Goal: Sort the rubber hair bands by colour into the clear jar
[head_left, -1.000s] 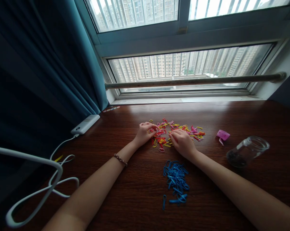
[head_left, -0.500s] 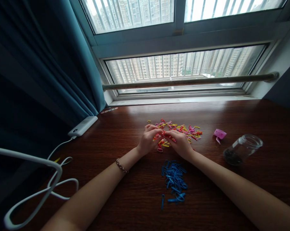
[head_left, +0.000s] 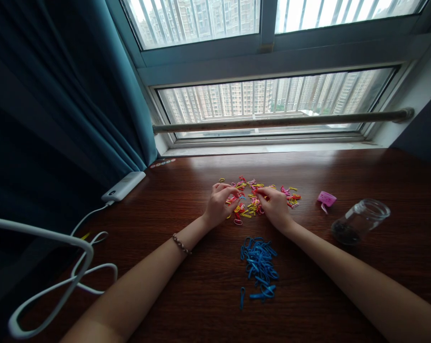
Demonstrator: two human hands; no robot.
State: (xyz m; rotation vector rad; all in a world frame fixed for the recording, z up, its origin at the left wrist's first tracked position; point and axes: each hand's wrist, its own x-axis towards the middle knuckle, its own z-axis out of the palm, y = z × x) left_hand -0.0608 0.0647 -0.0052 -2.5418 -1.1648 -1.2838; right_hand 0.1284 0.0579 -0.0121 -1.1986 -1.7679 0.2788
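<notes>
My left hand (head_left: pixel 219 205) is over the left side of a mixed pile of small red, pink and yellow rubber bands (head_left: pixel 249 210). Its fingers are curled, with a gap between thumb and forefinger. A small blue band (head_left: pixel 242 196) shows just beyond those fingertips; whether they touch it is unclear. My right hand (head_left: pixel 275 207) is at the pile's right part, thumb and forefinger pinched on a red rubber band (head_left: pixel 255 191). Nearer to me, between my forearms, lies a separate heap of blue rubber bands (head_left: pixel 260 262).
A clear glass jar (head_left: pixel 361 221) with dark contents stands tilted-looking at the right, beside a pink plastic piece (head_left: pixel 326 198). At the left are a white power bank (head_left: pixel 124 186), a white cable (head_left: pixel 90 255) and a blue curtain (head_left: pixel 129 119). A window (head_left: pixel 279 100) is behind the table.
My hands were together at the fingertips over the pile and have now moved apart, the right one to the right. The blue band between them has come into sight.
</notes>
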